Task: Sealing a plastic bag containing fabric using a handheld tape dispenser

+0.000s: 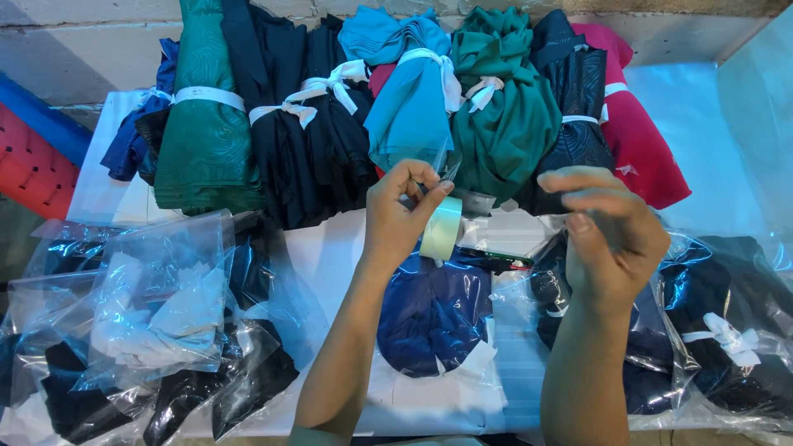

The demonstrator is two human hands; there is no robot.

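Hands: two, both raised over the table. The left hand (405, 216) pinched a roll of clear tape (441, 229), thumb and fingers closed on it. The right hand (607, 239) was held apart from the left, fingers curled together; whether it gripped the tape's free end could not be made out, since that hand was blurred.
Tape roll: one, held upright above the middle of the table, just over a bagged navy garment (434, 310).
Fabric bundles: about eight along the far edge, each tied with a white strip: a green one (202, 140), a teal one (504, 124), a light blue one (409, 107), a red one (632, 132), and several dark ones (310, 157).
Bagged garments: a heap of clear plastic bags (157, 306) at the left, more at the right (727, 330); the exact count was unclear through the glare.
Pen: one dark pen-like object (496, 258) lying under the tape roll, partly covered.
Open room: a bare strip of white table (330, 248) between the left heap and the left forearm.
Cut off: bags at both sides and the near edge ran out of view; a red crate (29, 169) showed only partly at the left.
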